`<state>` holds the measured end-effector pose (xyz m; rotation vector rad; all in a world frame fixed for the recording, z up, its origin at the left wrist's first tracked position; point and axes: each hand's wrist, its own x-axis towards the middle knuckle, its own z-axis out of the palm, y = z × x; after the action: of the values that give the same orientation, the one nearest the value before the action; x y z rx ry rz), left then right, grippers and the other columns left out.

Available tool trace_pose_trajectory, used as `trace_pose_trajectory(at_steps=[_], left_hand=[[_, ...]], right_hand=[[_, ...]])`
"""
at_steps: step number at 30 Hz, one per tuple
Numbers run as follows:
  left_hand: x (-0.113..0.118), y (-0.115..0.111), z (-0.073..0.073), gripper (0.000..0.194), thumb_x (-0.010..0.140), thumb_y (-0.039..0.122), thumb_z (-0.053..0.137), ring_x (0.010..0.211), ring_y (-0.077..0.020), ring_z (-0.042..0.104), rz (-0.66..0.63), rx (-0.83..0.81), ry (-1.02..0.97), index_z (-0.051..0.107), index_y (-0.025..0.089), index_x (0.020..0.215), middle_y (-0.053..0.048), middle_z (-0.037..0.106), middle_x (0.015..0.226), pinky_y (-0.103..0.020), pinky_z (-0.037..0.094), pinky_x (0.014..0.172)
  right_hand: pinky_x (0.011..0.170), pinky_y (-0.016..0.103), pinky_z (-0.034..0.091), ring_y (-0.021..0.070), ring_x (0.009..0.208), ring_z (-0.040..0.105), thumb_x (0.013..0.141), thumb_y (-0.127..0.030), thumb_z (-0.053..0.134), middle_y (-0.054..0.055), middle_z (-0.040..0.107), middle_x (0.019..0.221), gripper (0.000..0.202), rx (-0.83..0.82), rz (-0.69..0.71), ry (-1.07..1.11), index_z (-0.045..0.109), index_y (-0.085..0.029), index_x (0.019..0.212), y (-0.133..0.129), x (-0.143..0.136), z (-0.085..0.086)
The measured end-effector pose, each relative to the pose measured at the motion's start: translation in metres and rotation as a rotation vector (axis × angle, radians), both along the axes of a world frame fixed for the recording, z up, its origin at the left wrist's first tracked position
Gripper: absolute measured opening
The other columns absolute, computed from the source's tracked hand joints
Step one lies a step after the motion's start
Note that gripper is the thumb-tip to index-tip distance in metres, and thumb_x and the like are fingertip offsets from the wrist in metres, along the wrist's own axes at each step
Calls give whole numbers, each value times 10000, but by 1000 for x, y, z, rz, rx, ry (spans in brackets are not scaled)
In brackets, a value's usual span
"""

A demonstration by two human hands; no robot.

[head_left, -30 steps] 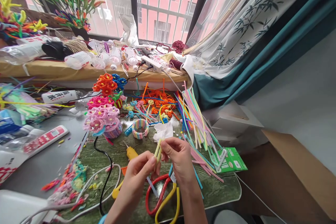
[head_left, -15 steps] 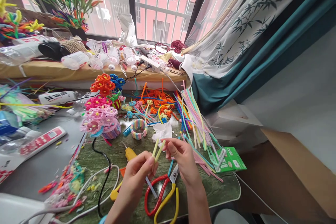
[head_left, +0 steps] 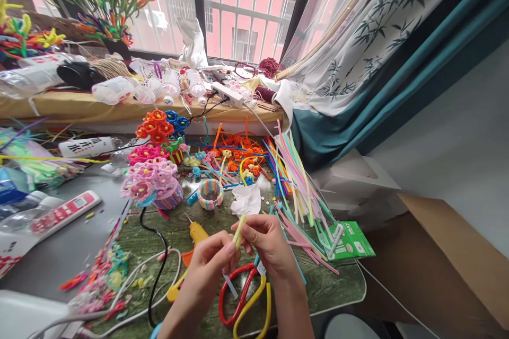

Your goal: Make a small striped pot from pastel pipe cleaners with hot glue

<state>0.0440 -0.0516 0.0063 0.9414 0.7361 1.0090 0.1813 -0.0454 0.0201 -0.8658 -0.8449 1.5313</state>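
Both hands are pinched onto a pale yellow fuzzy pipe cleaner point(head_left: 239, 230), held just above the green marble-pattern counter point(head_left: 338, 286). The left hand point(head_left: 210, 265) has thumb and fingers closed on its lower part, and the right hand point(head_left: 268, 243) is curled shut around it from the other side (only the top end pokes out). Right under the hands lie red-and-yellow-handled scissors point(head_left: 242, 296), with a yellow glue gun point(head_left: 194, 238) just to the left and a crumpled white tissue point(head_left: 246, 200) behind.
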Motion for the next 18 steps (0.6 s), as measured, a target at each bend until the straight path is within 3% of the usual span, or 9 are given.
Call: trace_pose_trajectory(at_steps=[13,16,18], left_hand=[[-5,2,-5,473,790,504,675,513,-85,380,-32,-19,47,462,169,533,44,431,479,-221,295,516],[-7,3,-1,353,847,503,610,481,-82,420,4,24,148,559,172,736,42,520,548,-205,329,478],[-8,5,3,287,865,456,609,521,-104,518,112,164,311,576,196,980,28,620,664,-213,407,500]], right_hand=[[414,174,415,72,411,532,679,-357,832,4,657,523,220,-23,-1,-5,765,-148,679,2,-1,0],[415,169,429,75,413,553,672,-348,835,5,662,524,213,-27,-115,-17,763,-148,667,4,-2,-1],[414,168,435,76,413,558,669,-354,835,1,661,526,218,-44,-230,-15,760,-150,670,6,-3,-2]])
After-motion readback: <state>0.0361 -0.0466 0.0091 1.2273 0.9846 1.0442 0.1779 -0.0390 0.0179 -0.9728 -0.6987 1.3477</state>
